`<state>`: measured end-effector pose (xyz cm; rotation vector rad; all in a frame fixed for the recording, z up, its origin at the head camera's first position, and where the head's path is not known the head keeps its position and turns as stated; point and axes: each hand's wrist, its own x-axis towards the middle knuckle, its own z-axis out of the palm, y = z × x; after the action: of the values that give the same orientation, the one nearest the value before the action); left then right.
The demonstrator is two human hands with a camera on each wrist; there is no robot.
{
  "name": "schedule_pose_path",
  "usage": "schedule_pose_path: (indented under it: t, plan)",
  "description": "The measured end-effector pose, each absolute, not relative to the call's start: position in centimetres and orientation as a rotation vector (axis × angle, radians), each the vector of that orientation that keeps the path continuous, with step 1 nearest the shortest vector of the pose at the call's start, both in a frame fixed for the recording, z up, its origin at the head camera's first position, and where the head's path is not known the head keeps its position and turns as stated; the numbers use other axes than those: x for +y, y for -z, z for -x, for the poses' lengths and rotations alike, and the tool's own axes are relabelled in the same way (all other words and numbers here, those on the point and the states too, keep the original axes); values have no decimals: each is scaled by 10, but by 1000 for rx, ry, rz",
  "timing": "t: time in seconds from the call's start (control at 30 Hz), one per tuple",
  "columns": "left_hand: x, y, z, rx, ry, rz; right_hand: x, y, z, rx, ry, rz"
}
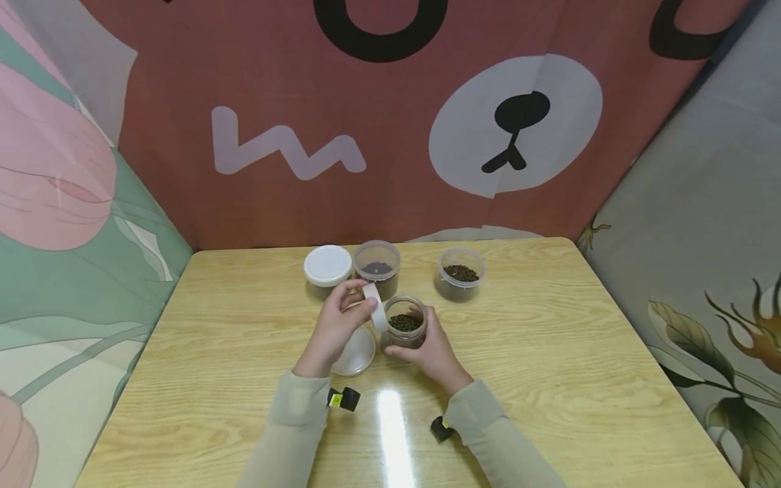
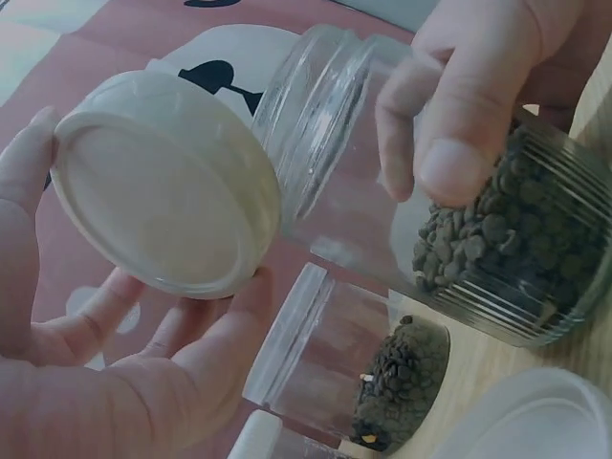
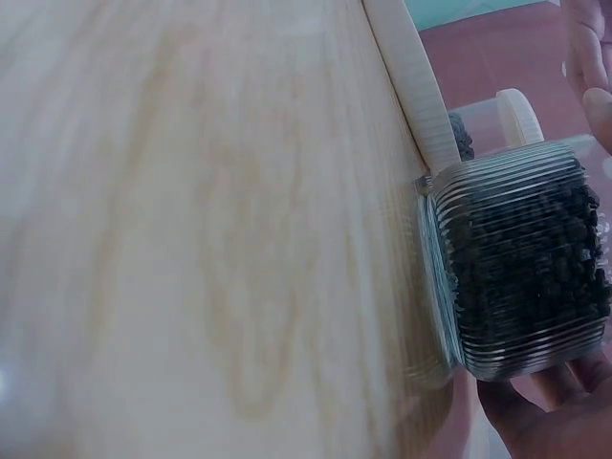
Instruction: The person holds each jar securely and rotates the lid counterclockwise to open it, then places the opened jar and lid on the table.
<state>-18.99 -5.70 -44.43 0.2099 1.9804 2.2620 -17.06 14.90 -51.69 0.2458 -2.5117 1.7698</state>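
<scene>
Head: pinches lid (image 1: 376, 309) in half-curled left hand (image 1: 337, 325) at centre, grips jar (image 1: 404, 329) in curled right hand (image 1: 436, 350) just right of centre. Left wrist: holds lid at left, jar at upper right. Right wrist: grips jar at right edge.

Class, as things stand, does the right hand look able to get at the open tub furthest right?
Probably not: the right hand grips the clear jar. The way looks free, though: only bare table shows between that hand and the open tub.
</scene>
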Motion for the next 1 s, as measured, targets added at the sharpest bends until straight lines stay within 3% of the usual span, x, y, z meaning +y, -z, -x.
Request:
schedule_pose_path:
  t: [0.43,1.0]
  plan:
    - [-79,453,187,2088,-2287,-167,150,519,171,-2550,-1773,-202]
    - [-122,465,183,2110,-2311,93,149,516,170,-2551,-1785,-189]
